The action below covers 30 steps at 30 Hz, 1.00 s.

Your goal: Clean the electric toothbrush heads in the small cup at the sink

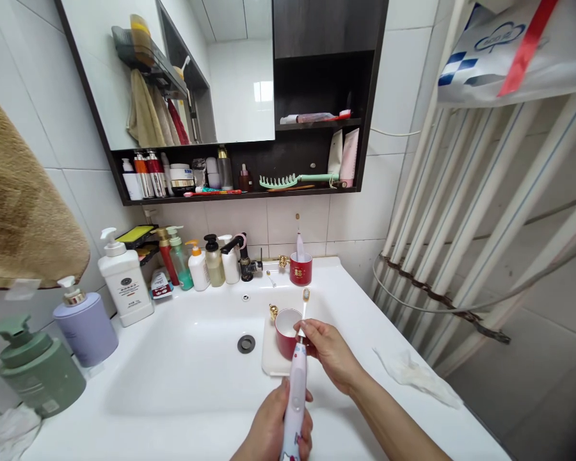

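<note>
An electric toothbrush [296, 390] with a pale printed handle points away from me over the front of the sink. My left hand [269, 419] is wrapped round its handle. The fingers of my right hand [329, 352] pinch the slim white brush head [304, 310] low on its neck, where it meets the handle. Just behind sits a red cup [285, 330] with a gold handle, on a white tray [270, 365] in the basin. At the back rim, a second red cup [301, 270] holds another electric toothbrush [300, 246], upright. A loose brush head [271, 278] lies beside that cup.
A black faucet [244, 256] stands behind the basin [173, 358]. Several pump bottles, among them a white one [125, 282] and a purple one [86, 326], line the left side. Crumpled tissue [417, 378] lies on the right rim. A mirror cabinet [240, 186] hangs above.
</note>
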Available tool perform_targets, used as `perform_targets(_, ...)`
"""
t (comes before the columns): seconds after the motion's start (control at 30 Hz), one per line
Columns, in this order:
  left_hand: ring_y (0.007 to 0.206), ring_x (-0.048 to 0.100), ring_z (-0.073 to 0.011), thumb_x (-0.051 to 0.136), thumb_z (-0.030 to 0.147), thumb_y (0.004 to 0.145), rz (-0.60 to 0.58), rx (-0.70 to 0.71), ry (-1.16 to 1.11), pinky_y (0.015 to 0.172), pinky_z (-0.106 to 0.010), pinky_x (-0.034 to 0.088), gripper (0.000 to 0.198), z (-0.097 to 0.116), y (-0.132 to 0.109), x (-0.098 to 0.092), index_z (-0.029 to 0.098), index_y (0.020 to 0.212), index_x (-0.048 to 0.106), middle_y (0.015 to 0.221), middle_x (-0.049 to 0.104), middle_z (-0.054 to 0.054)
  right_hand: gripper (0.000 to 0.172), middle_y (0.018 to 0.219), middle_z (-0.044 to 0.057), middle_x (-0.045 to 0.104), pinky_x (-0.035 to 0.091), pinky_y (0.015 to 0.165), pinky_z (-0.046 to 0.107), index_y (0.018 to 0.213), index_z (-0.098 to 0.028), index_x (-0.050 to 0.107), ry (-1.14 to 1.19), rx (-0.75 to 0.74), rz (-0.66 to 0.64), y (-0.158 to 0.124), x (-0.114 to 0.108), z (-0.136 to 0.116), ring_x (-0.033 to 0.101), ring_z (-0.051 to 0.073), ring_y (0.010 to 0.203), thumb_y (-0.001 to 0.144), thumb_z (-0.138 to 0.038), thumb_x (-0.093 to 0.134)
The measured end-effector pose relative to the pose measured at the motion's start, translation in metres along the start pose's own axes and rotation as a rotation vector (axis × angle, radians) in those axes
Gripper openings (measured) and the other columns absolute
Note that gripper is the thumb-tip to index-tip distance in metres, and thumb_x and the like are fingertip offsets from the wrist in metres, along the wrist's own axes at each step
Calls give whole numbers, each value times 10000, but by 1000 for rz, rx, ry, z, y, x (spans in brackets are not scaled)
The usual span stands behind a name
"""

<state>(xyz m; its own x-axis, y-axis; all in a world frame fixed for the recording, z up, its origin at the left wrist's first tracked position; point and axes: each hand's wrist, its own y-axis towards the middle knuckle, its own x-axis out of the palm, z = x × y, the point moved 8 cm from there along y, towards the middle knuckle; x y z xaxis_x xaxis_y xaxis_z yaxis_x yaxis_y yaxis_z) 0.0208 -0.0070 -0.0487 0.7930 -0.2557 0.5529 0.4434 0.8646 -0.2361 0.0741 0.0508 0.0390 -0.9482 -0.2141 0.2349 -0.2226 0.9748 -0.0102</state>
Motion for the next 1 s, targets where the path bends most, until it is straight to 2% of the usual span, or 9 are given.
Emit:
perform_targets(0.63, 238, 346, -66, 278, 608, 592, -1, 0, -18, 287, -182, 210, 528, 0, 0, 0, 141, 810, 394, 374, 433, 46, 255, 531, -23, 448, 337, 508, 215, 618, -138, 489, -30, 1, -32, -3, 4, 9, 390, 60, 472, 653, -385, 430)
perform_targets(1.0, 226, 344, -53, 287, 610, 587, -15, -4, -46, 275, -165, 213, 481, -3, 0, 1, 165, 741, 384, 351, 424, 57, 289, 520, -31, 438, 341, 479, 212, 581, -140, 469, -116, -30, -28, -7, 6, 10, 392, 62, 453, 648, -415, 411)
